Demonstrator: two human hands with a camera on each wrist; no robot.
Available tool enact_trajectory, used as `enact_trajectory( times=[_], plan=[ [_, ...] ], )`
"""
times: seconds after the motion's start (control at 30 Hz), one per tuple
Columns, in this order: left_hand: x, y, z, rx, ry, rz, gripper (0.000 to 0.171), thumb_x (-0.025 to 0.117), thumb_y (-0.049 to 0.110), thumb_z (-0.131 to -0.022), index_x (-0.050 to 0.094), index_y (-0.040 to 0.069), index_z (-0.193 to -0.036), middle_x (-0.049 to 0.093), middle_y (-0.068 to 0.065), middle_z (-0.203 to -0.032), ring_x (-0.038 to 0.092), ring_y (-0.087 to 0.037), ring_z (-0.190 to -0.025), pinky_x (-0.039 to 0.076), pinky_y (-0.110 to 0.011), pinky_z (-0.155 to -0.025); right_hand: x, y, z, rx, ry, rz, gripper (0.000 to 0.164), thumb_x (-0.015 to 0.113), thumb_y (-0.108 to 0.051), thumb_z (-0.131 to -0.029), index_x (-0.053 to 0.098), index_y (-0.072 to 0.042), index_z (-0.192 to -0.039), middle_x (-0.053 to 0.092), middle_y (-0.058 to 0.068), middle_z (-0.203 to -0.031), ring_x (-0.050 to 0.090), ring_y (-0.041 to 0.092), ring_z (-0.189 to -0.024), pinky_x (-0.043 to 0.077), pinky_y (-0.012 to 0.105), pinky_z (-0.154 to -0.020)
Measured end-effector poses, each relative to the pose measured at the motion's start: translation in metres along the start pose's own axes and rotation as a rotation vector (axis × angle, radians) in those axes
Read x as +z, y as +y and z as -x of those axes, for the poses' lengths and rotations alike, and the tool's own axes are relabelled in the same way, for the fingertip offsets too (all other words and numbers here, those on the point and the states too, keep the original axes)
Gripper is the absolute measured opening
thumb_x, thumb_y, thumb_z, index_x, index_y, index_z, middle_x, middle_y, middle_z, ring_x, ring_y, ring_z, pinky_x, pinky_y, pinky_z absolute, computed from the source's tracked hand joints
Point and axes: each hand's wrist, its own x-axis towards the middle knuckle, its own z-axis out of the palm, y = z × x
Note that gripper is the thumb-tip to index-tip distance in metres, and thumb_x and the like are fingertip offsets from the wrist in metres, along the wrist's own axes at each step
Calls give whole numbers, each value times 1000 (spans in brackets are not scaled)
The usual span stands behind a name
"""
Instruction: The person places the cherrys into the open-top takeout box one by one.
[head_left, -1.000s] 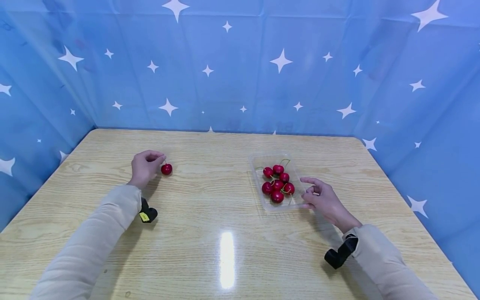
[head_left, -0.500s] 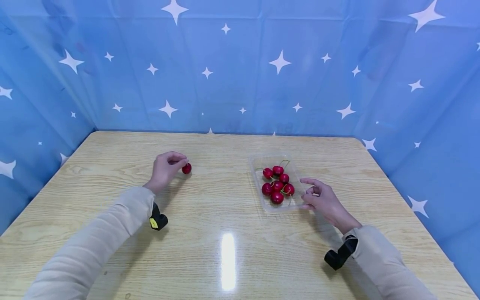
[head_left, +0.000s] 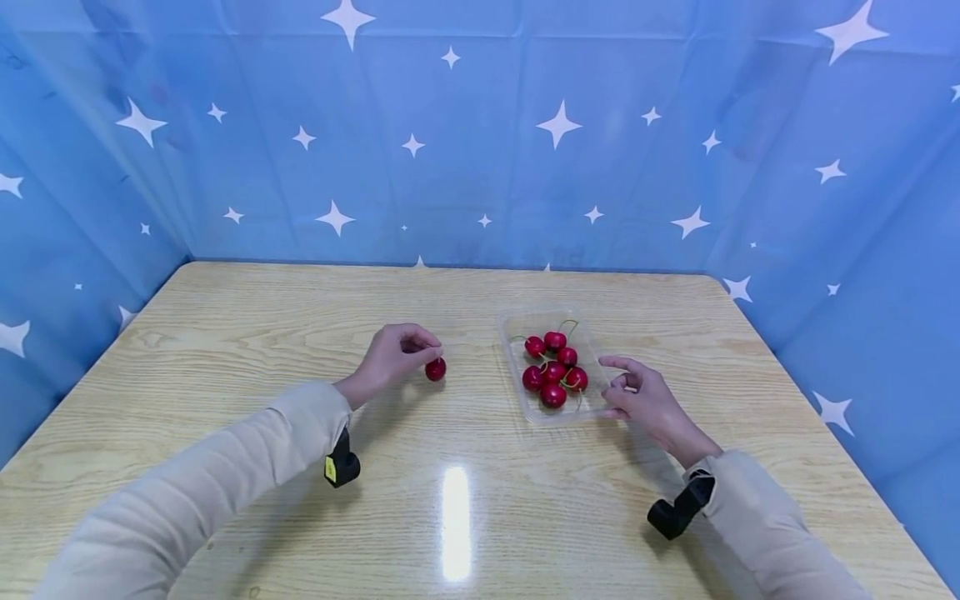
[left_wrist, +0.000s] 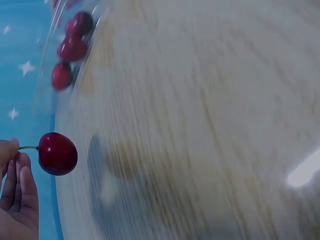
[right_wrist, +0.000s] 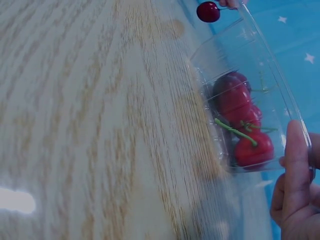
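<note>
My left hand (head_left: 392, 357) pinches a dark red cherry (left_wrist: 58, 154) by its green stem between thumb and fingertips. The cherry hangs just above the table, left of a clear plastic box (head_left: 542, 413). Several red cherries (head_left: 553, 395), some with green stems, lie inside that box. At the box's right side, my right hand (head_left: 651, 405) grips the rim with thumb and fingers (right_wrist: 297, 165). In the right wrist view the held cherry (right_wrist: 208, 12) shows beyond the box's far end.
The pale wooden table (head_left: 360, 542) carries a bright light reflection near its front. A blue curtain (head_left: 465, 150) with white stars stands behind and along both sides. Each wrist wears a black camera mount (head_left: 681, 505).
My left hand has carried the cherry by its stem to the right across the table, toward the plastic box. The right hand and the box have stayed in place.
</note>
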Motion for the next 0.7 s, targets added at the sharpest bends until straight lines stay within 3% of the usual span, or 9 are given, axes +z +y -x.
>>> enact_trajectory(
  times=[0.27, 0.47, 0.7],
  plan=[
    [15, 18, -1, 56, -97, -35, 7, 64, 12, -82, 66, 5, -85, 62, -3, -78, 57, -15, -69, 48, -28, -65, 0, 0, 0, -3, 1, 9, 52, 48, 7, -84, 30, 5, -133, 41, 5, -78, 53, 8, -64, 51, 27, -64],
    [19, 32, -8, 99, -124, -53, 6, 64, 13, -82, 66, 7, -84, 62, -2, -77, 57, -14, -68, 48, -26, -64, 1, -2, 1, 2, -1, 2, 53, 47, 7, -83, 29, 5, -133, 41, 5, -78, 53, 8, -64, 51, 28, -66],
    [28, 47, -16, 104, -127, -63, 5, 64, 13, -82, 66, 8, -83, 62, 0, -77, 57, -12, -69, 47, -24, -64, 0, -3, 1, 5, 3, 3, 53, 48, 6, -83, 29, 5, -133, 42, 6, -78, 53, 9, -63, 51, 26, -62]
  ],
)
